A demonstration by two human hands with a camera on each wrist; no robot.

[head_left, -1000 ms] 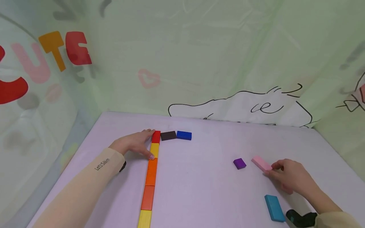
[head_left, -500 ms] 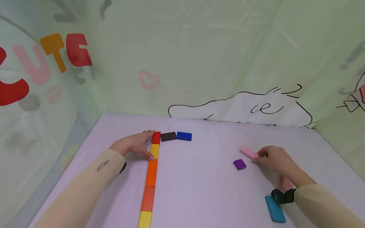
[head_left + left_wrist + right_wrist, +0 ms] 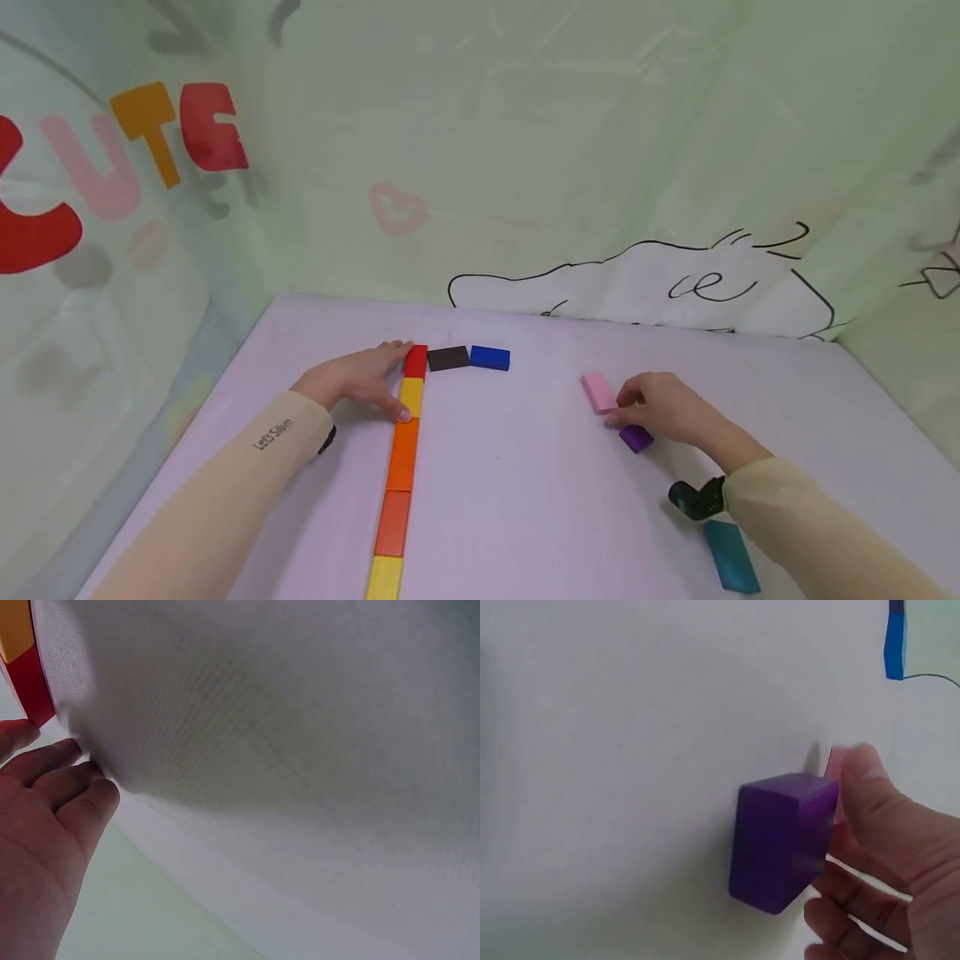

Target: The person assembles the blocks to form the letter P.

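My right hand (image 3: 667, 412) pinches a pink block (image 3: 598, 392) between thumb and fingers, on or just above the table. A purple block (image 3: 636, 438) stands close below those fingers; in the right wrist view the purple block (image 3: 780, 840) partly hides the pink one. My left hand (image 3: 360, 379) rests beside a column of blocks, fingertips at the far red block (image 3: 416, 362) and thumb on the seam of a yellow block (image 3: 411, 397) and an orange block (image 3: 403, 454). Its fingers look fairly straight in the left wrist view, near the red block (image 3: 31, 686).
A dark brown block (image 3: 448, 358) and a blue block (image 3: 490, 358) run rightward from the red one. Nearer me the column continues with a red-orange block (image 3: 393, 523) and another yellow block (image 3: 385, 577). A teal block (image 3: 732, 557) lies beneath my right forearm.
My right hand has carried the pink block leftward and away from me, past the purple block, turning it more lengthwise. The left hand has stayed in place.
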